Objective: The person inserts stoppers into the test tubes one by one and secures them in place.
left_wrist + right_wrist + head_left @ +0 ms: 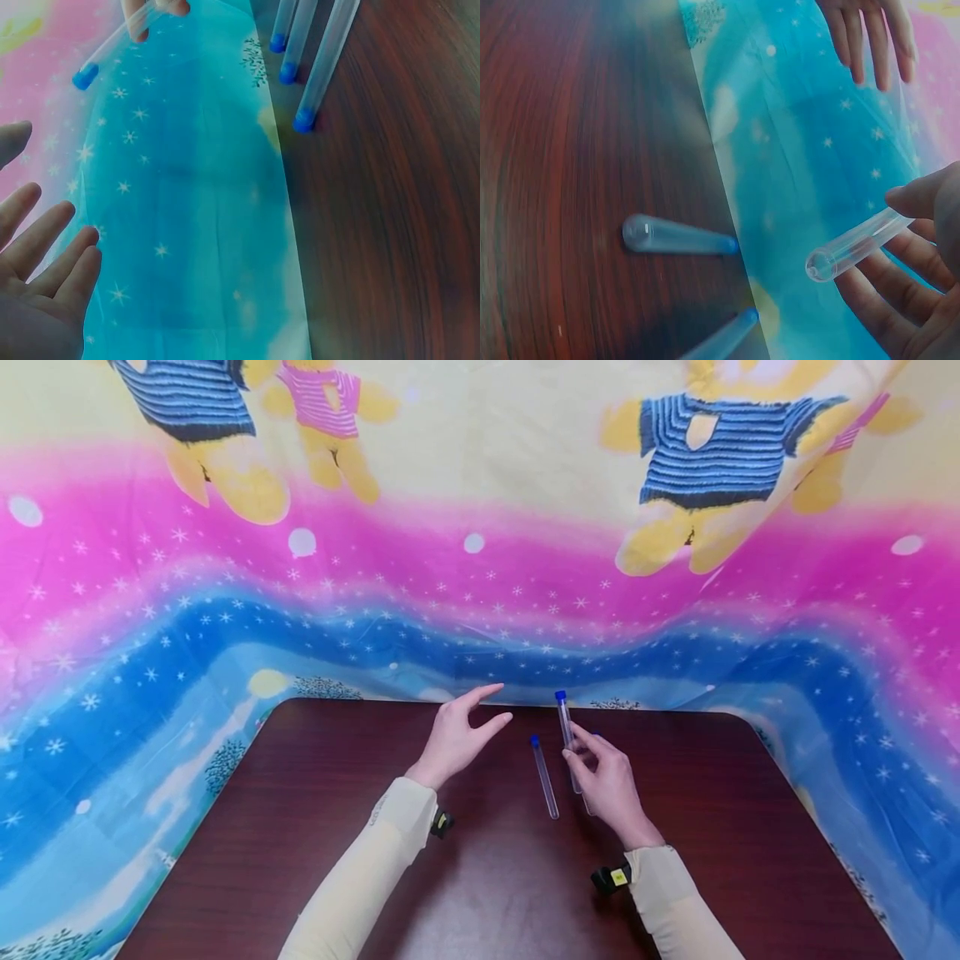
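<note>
My right hand (611, 785) pinches a clear test tube (566, 722) with a blue cap between thumb and fingers. The tube is raised above the table, tilted, cap end up and away from me. In the right wrist view its rounded bottom (823, 265) points toward the camera. My left hand (453, 739) hovers across from it, holding nothing, thumb and fingers apart; the left wrist view shows its spread fingers (56, 255). On the table lies another capped tube (546, 781), between the hands. Further tubes (300, 37) lie close by, partly hidden by my right hand in the head view.
The dark wood-grain table (480, 877) has rounded far corners. Behind and around it hangs a printed cloth (465, 585) with bears and snowflakes, meeting the table's far edge just beyond the hands. Dark bands with devices (611, 878) sit on both wrists.
</note>
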`<state>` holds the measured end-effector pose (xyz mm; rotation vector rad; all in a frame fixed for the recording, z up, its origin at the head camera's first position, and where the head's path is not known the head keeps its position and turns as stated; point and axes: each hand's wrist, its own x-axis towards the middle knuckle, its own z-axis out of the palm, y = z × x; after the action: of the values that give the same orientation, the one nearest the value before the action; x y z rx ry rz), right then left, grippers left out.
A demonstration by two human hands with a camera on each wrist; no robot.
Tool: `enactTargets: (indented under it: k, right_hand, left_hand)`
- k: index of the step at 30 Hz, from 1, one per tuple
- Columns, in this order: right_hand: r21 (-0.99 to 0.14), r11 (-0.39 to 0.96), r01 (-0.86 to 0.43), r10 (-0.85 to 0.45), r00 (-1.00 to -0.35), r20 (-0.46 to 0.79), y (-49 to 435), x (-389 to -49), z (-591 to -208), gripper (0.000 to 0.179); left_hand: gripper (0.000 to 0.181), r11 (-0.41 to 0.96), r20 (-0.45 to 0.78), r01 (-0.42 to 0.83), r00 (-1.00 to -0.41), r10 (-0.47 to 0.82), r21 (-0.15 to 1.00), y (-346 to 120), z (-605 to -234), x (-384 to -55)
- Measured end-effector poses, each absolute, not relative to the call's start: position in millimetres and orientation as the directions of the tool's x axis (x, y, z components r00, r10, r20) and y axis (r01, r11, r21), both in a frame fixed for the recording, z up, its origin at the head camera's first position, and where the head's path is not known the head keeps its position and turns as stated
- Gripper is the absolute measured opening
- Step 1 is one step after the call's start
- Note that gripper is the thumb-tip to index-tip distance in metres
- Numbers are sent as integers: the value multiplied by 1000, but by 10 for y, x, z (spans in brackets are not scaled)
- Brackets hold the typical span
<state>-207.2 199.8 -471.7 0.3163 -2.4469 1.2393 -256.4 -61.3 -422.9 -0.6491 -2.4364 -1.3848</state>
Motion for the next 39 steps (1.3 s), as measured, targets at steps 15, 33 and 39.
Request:
enactTargets:
  k: [15, 33, 39]
  right_hand:
    - [-710, 620, -334, 17, -899, 437, 2301, -2127, -4741, 50]
    - [-672, 700, -242, 95, -901, 424, 2591, -2169, -4798, 46]
    - [-663, 717, -214, 113, -903, 414, 2677, -2165, -4827, 43]
  left_hand:
    - [58, 488, 428, 485, -873, 233, 725, -753, -4260, -2574]
    - [71, 593, 399, 478, -876, 270, 648, -855, -4301, -2555]
    - [73, 607, 390, 470, -880, 270, 641, -868, -4300, -2541]
